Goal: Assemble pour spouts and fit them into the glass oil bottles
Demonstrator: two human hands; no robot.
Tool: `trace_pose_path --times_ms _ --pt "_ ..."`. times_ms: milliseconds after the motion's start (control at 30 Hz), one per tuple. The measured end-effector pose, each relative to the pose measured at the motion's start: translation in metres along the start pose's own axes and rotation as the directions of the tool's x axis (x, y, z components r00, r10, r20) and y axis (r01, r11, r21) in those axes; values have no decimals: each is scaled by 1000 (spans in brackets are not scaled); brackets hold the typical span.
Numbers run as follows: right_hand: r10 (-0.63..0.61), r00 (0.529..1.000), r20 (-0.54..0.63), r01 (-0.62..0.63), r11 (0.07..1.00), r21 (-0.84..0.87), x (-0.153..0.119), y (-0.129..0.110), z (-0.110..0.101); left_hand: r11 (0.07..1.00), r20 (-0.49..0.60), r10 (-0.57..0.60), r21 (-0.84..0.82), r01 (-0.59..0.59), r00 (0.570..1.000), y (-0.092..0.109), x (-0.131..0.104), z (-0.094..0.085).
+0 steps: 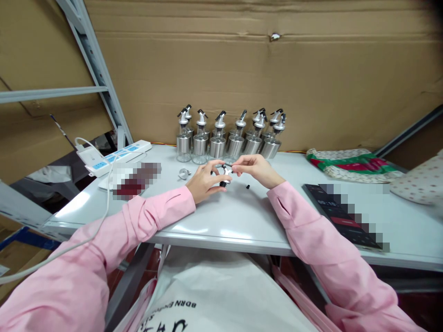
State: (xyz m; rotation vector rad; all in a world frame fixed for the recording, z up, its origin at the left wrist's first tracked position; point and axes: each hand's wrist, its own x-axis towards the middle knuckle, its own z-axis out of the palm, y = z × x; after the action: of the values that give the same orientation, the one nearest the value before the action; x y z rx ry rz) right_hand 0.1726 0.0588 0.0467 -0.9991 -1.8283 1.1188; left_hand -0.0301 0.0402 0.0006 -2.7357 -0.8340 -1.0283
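Over the middle of the table, my left hand is closed on a white and black bottle pourer spout, its black stopper end pointing down. My right hand pinches at the pourer's upper part with thumb and forefinger, by its dark lever; whether it also grips a small separate piece cannot be made out. A small black cap lies on the table below my right hand. Left of my left hand lies a shiny metal ring-like piece.
Several glass and steel oil bottles with pourers stand along the cardboard wall. A power strip and cable are at the left. A phone-like screen and patterned cloth lie right. The table's front edge is close to me.
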Motion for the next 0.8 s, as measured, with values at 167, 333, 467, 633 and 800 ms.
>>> trace_pose_path --times_ms 167,333,467,633,800 --pt "-14 1000 17 13 999 32 0 0 0 999 -45 32 -1 -32 998 -1 0 1" --pt "2 1000 12 -2 1000 22 -1 -2 1 999 -42 34 28 -33 999 -2 0 1" --pt "-25 1000 -11 26 999 39 0 1 1 998 -55 44 37 -42 997 -2 0 0" --pt "-45 997 -55 47 997 53 1 3 2 999 -72 43 36 -41 996 -2 0 0" --pt "-27 998 -49 30 998 61 0 0 3 999 -65 15 49 -11 998 -1 0 -1"
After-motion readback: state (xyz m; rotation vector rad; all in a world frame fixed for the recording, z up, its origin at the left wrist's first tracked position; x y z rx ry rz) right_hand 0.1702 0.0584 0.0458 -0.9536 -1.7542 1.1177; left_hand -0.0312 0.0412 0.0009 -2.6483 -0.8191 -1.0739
